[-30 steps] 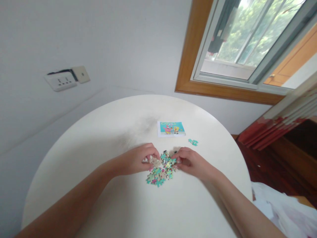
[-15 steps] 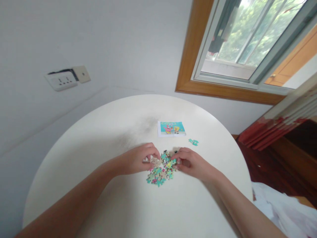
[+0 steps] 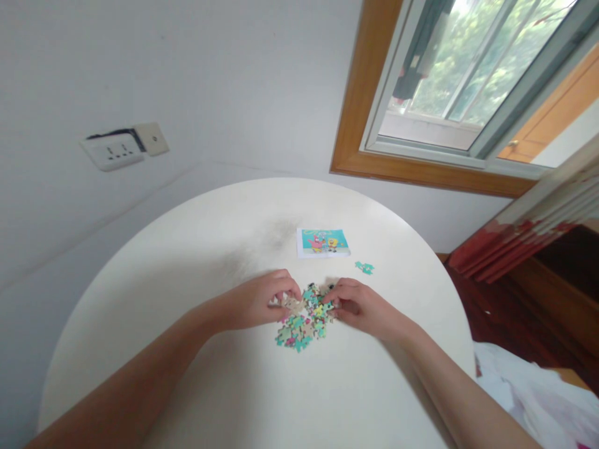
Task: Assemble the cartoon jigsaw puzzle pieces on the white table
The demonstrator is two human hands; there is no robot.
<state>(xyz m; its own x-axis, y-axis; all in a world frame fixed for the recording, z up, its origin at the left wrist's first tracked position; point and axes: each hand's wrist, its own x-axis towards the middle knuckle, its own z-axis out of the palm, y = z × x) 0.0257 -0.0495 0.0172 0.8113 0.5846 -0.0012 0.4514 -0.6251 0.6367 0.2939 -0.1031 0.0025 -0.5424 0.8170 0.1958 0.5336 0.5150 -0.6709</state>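
Note:
A loose pile of jigsaw puzzle pieces (image 3: 299,330), mostly teal and beige with bits of yellow and pink, lies on the round white table (image 3: 262,399). At the pile's left edge, my left hand (image 3: 266,299) has its thumb and fingers curled round a beige puzzle piece (image 3: 294,304). My right hand (image 3: 358,305) is at the right edge, fingers bent and closed on a puzzle piece that they mostly hide. Behind the pile lies a picture card (image 3: 322,243) with cartoon figures on teal. A few joined teal pieces (image 3: 365,268) rest to its right.
A white wall with a power socket (image 3: 115,151) rises at the left behind the table. A wood-framed window (image 3: 346,156) is at the back right, with a red and white curtain (image 3: 486,249) beside it. White cloth or plastic (image 3: 519,386) lies at the lower right.
The view has shifted very slightly. Both hands stay at the pile with almost the same finger positions, and the pieces look unmoved.

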